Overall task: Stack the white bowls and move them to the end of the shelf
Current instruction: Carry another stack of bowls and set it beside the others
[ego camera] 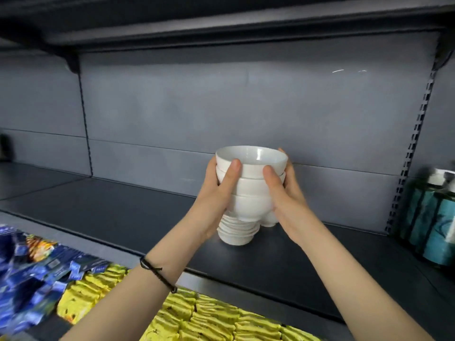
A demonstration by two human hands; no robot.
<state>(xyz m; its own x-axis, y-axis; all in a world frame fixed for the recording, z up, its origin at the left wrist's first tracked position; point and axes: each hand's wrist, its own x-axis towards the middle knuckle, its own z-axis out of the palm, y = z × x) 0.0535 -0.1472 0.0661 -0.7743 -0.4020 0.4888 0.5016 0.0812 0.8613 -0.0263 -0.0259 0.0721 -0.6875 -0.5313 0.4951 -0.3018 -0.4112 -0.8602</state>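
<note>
L hand (216,193) & R hand (286,193): fingers (232,171) clamped on sides of held bowls (251,185). Keep level, centre over lower stack (236,233) on shelf (123,207), lower slow w/ even squeeze.

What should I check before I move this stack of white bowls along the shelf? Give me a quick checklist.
1. Grip: left hand and right hand hold the upper bowls from opposite sides, thumbs in front: ok.
2. Upper bowls nested level: ok.
3. All the bowls in one stack: the lower stack sits off-centre beneath, and another bowl base shows beside it: not ok.
4. Upper bowls lifted clear of the lower stack: cannot tell.
5. Teal bottles on the right stand apart from the bowls: ok.
6. Shelf surface flat for setting down: ok.
</note>
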